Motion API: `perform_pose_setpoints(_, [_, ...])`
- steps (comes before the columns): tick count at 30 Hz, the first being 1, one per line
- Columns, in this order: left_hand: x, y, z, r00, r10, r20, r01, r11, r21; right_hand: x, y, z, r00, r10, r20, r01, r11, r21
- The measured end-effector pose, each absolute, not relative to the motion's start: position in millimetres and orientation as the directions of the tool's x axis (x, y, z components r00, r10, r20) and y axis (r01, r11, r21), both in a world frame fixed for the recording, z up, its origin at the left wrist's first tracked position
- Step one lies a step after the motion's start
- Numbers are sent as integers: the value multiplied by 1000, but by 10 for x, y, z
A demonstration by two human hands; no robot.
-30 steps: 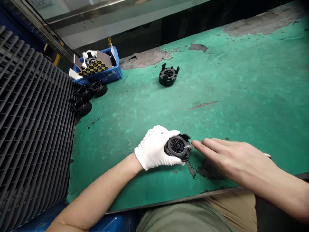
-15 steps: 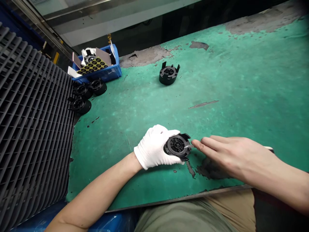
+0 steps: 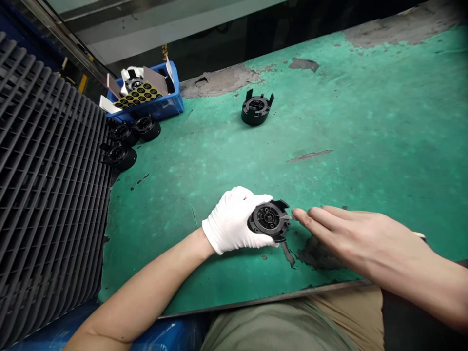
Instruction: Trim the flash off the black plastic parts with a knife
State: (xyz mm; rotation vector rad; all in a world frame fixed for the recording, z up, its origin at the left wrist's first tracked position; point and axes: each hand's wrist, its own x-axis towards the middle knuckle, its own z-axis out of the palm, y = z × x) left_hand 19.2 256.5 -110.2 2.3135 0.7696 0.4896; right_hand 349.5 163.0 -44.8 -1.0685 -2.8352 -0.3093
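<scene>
My left hand (image 3: 234, 222), in a white glove, grips a round black plastic part (image 3: 269, 220) and holds it tilted just above the green bench (image 3: 365, 126) near its front edge. My bare right hand (image 3: 343, 234) holds a slim tool whose small metal tip (image 3: 288, 217) touches the right rim of that part. The right hand's fingers are pressed together along the tool. The tool's pale far end (image 3: 420, 236) shows behind the wrist.
Another black round part (image 3: 256, 108) lies alone further back on the bench. Three similar parts (image 3: 126, 140) sit at the bench's left edge beside a blue bin (image 3: 157, 105) holding a sheet of round labels. A black slatted grid (image 3: 47, 185) fills the left side.
Both hands and the held part stay almost still. The right hand's tool tip shifts slightly at the part's rim. The view has tipped a little.
</scene>
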Motion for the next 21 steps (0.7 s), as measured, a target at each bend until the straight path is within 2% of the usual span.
perform_pose_setpoints(10, [204,2575,-1087,759,644,93,427,-601,675,3561,1658,-460,-772,624,123,636,760,136])
perform_pose_setpoints(21, [191,2576,-1079,767,637,78,431,-601,673,3623,1788,-570,-821,549,158,566,818,104])
